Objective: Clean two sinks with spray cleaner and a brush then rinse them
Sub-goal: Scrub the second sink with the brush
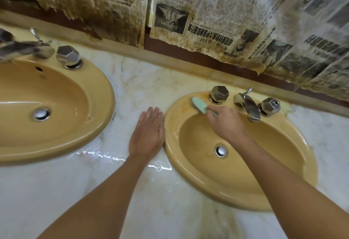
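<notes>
Two mustard-yellow oval sinks are set in a wet marble counter [132, 87]. My right hand [225, 122] grips a mint-green brush [199, 105], whose head lies on the back left rim of the right sink [188, 170], just left of a chrome knob [219, 94]. My left hand [148, 135] rests flat, fingers straight, on the counter against that sink's left edge. The left sink [75, 91] lies at the far left, its basin shiny. No spray bottle is in view.
The right sink has a chrome faucet [248, 105] and a second knob [270, 105]; the left sink shows a knob [68, 56] and a blurred faucet [22, 49]. Stained newspaper [207, 21] covers the wall behind. Water pools on the counter between the sinks.
</notes>
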The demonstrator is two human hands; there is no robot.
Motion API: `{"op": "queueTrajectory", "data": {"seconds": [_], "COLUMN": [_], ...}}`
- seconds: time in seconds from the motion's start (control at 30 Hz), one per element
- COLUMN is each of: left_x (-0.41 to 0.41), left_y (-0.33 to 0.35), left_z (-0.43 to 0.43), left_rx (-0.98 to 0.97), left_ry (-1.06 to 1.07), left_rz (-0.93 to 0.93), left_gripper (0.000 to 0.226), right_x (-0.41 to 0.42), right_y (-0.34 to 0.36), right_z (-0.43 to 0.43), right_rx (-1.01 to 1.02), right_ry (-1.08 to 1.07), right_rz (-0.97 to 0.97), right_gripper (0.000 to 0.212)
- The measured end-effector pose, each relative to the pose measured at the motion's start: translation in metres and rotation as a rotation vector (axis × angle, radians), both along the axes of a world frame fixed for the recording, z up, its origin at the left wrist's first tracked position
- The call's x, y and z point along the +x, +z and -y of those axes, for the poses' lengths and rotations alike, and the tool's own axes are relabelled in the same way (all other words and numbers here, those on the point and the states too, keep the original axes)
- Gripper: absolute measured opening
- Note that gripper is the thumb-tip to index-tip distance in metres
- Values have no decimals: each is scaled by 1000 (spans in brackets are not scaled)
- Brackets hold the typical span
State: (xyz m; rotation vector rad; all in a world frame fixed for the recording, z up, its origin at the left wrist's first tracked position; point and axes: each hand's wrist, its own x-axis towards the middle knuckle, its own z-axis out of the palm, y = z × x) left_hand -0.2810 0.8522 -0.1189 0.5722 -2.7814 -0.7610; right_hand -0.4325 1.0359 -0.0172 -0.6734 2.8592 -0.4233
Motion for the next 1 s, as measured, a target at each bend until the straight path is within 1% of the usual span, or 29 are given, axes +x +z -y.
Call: {"op": "queueTrajectory", "data": {"seconds": [0.07, 0.1, 0.13, 0.2, 0.23, 0.27, 0.33, 0.37, 0.4, 0.5, 0.53, 0.57, 0.63, 0.67, 0.7, 0.77, 0.8, 0.83, 0.9, 0.93, 0.97, 1.0], "left_x": [-1, -1, -1, -1, -1, -1, -1, -1, 0, 3, 4, 4, 5, 4, 3, 3, 3, 3, 2, 1, 0, -1], "left_y": [-1, -1, -2, -2, -2, -3, -5, -6, -5, 6, 10, 14, 15, 13, 11, 9, 9, 8, 3, 0, -4, -8], "left_z": [0, 1, 1, 1, 1, 2, 3, 4, 3, -3, -5, -6, -6, -6, -5, -6, -7, -7, -5, -3, -1, 0], "left_rx": [-7, -20, -35, -61, -64, -59, -51, -48, -42, 64, 122, 174, 241, 265, 279, 286, 285, 283, 272, 263, 240, 213], "left_ry": [7, 22, 41, 74, 80, 77, 71, 73, 78, 132, 162, 194, 257, 285, 305, 323, 325, 324, 319, 317, 306, 292], "left_rz": [2, 9, 25, 61, 73, 76, 50, 31, 19, -16, -30, -47, -71, -73, -71, -66, -64, -63, -65, -65, -63, -58], "left_gripper": [67, 66, 65, 63, 63, 65, 70, 73, 74, 65, 68, 73, 79, 80, 81, 81, 81, 80, 79, 78, 76, 75], "right_x": [8, 10, 7, -3, -5, -6, -2, -3, -8, -16, -14, -12, -9, -9, -11, -10, -7, -5, -4, -9, -17, -28], "right_y": [7, 10, 13, 14, 13, 12, 16, 18, 19, 26, 26, 27, 32, 34, 32, 28, 27, 26, 29, 30, 30, 28], "right_z": [9, 12, 16, 22, 22, 23, 25, 27, 31, 50, 56, 62, 71, 77, 82, 92, 95, 97, 94, 91, 87, 82], "right_rx": [12, 33, 46, 60, 56, 45, 79, 97, 106, 164, 188, 202, 219, 231, 232, 263, 289, 287, 275, 272, 248, 224], "right_ry": [228, 292, 274, 139, 127, 188, 388, 433, 405, 201, 226, 299, 446, 451, 405, 277, 293, 358, 479, 454, 369, 248], "right_rz": [167, 196, 164, 28, 36, 107, 289, 308, 262, -10, -39, -17, 162, 230, 216, 3, -46, -2, 209, 257, 237, 167], "right_gripper": [27, 27, 27, 27, 27, 25, 23, 22, 22, 25, 25, 25, 21, 20, 21, 27, 28, 28, 24, 24, 24, 26]}}
